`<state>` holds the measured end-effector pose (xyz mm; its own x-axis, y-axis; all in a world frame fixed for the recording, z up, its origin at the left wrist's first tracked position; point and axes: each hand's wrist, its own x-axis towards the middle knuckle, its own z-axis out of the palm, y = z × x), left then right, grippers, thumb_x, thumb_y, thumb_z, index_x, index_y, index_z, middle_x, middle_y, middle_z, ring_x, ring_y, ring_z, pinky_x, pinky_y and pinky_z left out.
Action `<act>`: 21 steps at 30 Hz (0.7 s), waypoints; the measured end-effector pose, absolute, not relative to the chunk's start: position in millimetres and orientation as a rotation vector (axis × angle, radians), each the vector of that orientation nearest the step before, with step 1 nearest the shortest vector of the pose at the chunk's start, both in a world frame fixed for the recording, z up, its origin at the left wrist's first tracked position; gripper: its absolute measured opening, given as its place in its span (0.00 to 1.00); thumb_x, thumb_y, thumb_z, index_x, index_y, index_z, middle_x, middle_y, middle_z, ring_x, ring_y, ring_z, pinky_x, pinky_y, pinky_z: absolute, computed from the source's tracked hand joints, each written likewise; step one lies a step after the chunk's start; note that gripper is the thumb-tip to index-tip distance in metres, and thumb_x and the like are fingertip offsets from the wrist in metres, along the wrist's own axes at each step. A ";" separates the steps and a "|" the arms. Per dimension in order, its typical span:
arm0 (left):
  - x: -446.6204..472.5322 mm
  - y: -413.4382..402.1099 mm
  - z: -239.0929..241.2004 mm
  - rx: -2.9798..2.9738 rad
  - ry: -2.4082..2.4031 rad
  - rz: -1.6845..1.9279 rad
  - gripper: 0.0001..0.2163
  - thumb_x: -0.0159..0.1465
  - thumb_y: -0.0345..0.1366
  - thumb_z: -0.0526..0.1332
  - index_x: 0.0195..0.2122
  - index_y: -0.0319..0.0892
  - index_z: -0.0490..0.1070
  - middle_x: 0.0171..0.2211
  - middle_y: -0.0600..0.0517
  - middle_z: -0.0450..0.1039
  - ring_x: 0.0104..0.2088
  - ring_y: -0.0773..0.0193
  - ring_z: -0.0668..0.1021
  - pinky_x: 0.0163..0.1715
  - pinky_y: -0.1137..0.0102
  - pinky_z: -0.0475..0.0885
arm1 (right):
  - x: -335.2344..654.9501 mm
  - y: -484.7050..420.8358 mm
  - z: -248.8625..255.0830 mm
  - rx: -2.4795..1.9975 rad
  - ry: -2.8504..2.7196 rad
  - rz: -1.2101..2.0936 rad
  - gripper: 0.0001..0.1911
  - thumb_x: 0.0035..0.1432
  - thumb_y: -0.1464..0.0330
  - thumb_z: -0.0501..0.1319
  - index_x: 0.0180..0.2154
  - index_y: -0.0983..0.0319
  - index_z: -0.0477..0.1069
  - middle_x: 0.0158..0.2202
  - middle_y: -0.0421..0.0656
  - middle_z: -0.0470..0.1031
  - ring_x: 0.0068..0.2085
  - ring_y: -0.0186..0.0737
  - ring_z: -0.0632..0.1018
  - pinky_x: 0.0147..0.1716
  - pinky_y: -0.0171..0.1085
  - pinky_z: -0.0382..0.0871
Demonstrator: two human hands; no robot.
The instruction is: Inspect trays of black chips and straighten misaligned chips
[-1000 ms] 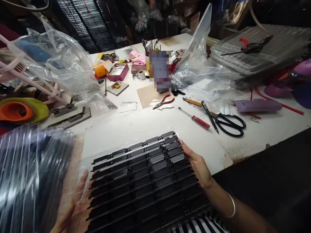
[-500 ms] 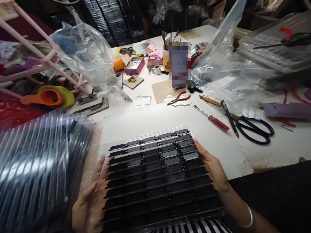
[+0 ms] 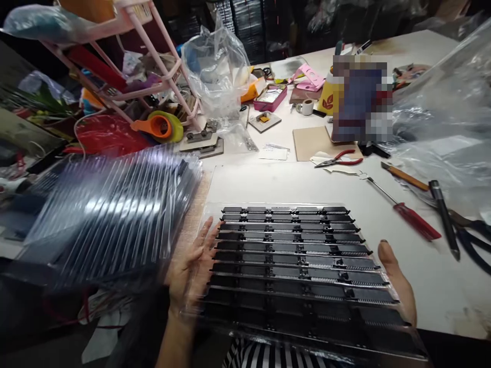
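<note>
A clear plastic tray (image 3: 253,204) filled with rows of black comb-like plastic parts (image 3: 299,250) is held low over the front of the table, close to the striped clothing. My left hand (image 3: 194,271) grips its left edge, fingers partly seen through the plastic. At the right edge is my right hand (image 3: 399,281), its thumb upright beside the tray and its other fingers hidden beneath or behind it. Left of my left hand lies a stack of similar clear trays (image 3: 118,214) with dark contents, blurred by motion.
Red-handled pliers (image 3: 339,159), a red screwdriver (image 3: 416,221), a cutter knife (image 3: 406,176), a black pen (image 3: 443,220) and scissors (image 3: 475,240) lie on the right. A pink rack (image 3: 169,76) stands back left. Plastic bags (image 3: 441,128) crowd the right side.
The view has swung left, bringing more of the tray stack and pink rack into sight. The held tray now lies squarer to me, still between both hands.
</note>
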<state>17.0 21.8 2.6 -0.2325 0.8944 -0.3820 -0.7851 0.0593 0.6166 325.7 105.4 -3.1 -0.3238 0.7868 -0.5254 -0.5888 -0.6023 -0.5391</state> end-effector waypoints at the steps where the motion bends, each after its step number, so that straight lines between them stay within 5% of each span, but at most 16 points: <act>1: 17.0 22.0 2.9 0.160 0.905 1.577 0.27 0.64 0.29 0.48 0.65 0.43 0.51 0.62 0.49 0.61 0.61 0.58 0.65 0.62 0.62 0.55 | 327.5 104.6 -5.8 -0.970 -0.325 2.039 0.21 0.58 0.52 0.59 0.50 0.53 0.73 0.44 0.45 0.79 0.47 0.50 0.78 0.51 0.53 0.70; 4: 16.1 22.0 2.3 0.170 0.919 1.576 0.26 0.65 0.29 0.49 0.65 0.43 0.52 0.63 0.48 0.60 0.60 0.57 0.66 0.62 0.61 0.56 | 330.1 100.6 -14.0 -0.995 -0.305 2.060 0.20 0.59 0.54 0.58 0.50 0.53 0.73 0.44 0.45 0.79 0.46 0.49 0.79 0.50 0.52 0.71; 7: 15.0 22.2 -0.3 0.162 0.900 1.568 0.25 0.67 0.31 0.48 0.65 0.44 0.51 0.64 0.48 0.58 0.61 0.56 0.64 0.62 0.60 0.56 | 330.6 94.6 -23.0 -1.088 -0.275 1.897 0.11 0.56 0.64 0.64 0.43 0.48 0.76 0.41 0.37 0.80 0.41 0.40 0.81 0.45 0.39 0.76; 10: 14.3 22.6 -3.2 0.148 0.846 1.568 0.24 0.69 0.35 0.47 0.66 0.47 0.49 0.65 0.49 0.56 0.63 0.57 0.61 0.63 0.60 0.53 | 331.6 91.6 -27.3 -1.093 -0.328 1.742 0.17 0.49 0.72 0.69 0.39 0.46 0.77 0.41 0.31 0.80 0.39 0.35 0.81 0.39 0.28 0.77; 15: 13.1 22.6 -4.3 0.145 0.729 1.556 0.23 0.70 0.35 0.42 0.67 0.47 0.44 0.63 0.49 0.58 0.63 0.58 0.61 0.64 0.58 0.47 | 327.7 97.9 -15.5 -1.097 -0.364 1.848 0.11 0.49 0.71 0.69 0.34 0.48 0.79 0.34 0.34 0.81 0.45 0.40 0.80 0.46 0.33 0.75; 21: 7.9 20.9 -9.0 0.225 0.424 1.493 0.23 0.70 0.32 0.32 0.67 0.49 0.34 0.65 0.51 0.51 0.64 0.65 0.55 0.64 0.63 0.42 | 320.7 97.7 -11.6 -1.178 -0.279 1.691 0.16 0.42 0.75 0.72 0.32 0.49 0.79 0.37 0.28 0.80 0.43 0.32 0.80 0.41 0.22 0.73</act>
